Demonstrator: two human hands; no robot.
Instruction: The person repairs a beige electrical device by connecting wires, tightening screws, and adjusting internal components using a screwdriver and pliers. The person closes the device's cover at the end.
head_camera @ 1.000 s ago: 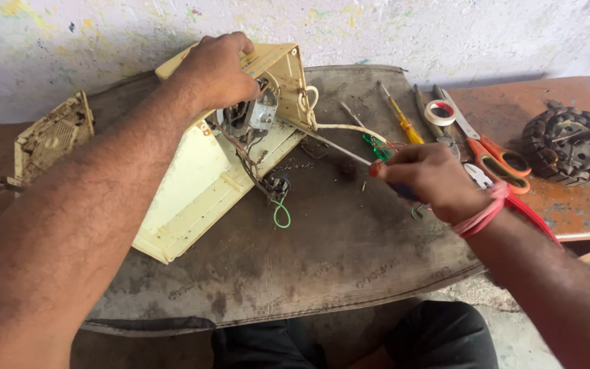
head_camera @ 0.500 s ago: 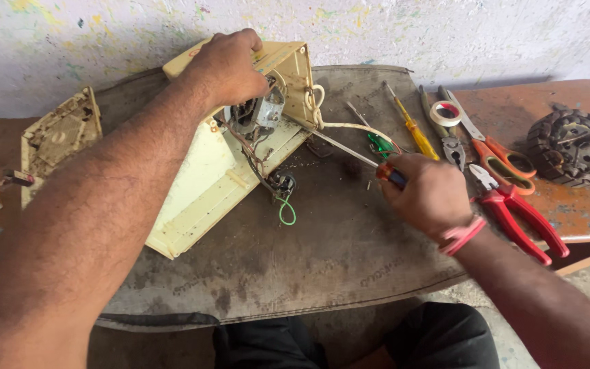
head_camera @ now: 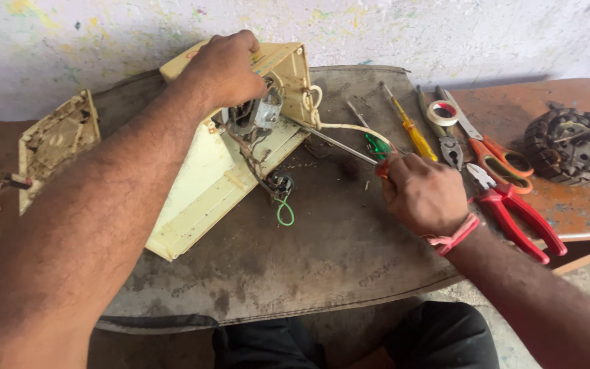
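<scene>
Several tools (head_camera: 493, 164) lie just beside the right hand (head_camera: 423, 193), touching red pliers (head_camera: 513, 212).

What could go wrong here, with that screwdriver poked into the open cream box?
The screwdriver reaches in at a slant, so its tip might slip off and jab the loose wires or the left hand, which grips the box just above the opening. The box stands tilted on one edge on the worn mat; if that hand eases, it could tip. The right hand works close to the red pliers and could knock them.
</scene>
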